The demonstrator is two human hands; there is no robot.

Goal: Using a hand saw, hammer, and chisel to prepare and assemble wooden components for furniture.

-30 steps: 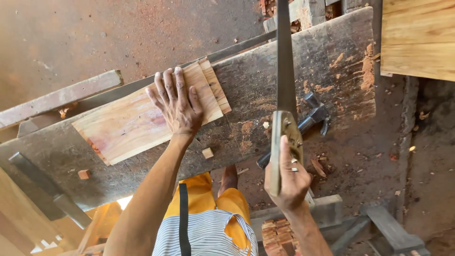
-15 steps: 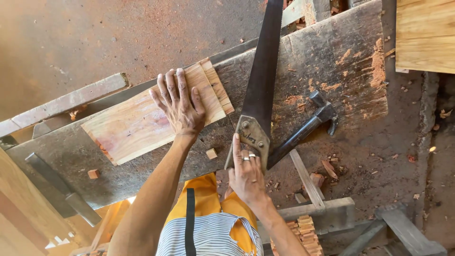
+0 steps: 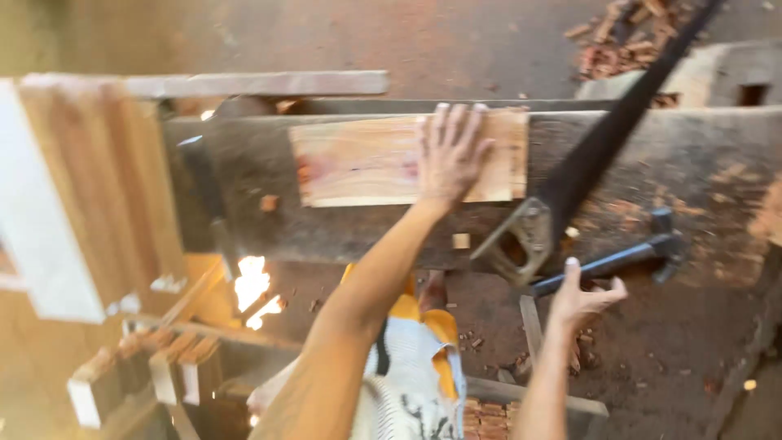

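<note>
Left hand presses flat on the board at the bench's far edge; right hand, open, seemingly just off the saw beside the hammer.

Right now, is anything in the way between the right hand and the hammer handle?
Nothing visible. The right hand is open just below the hammer, fingertips near its dark handle. The handsaw lies up and to the left on the workbench, beside that gap. The left hand presses the wooden board.
</note>
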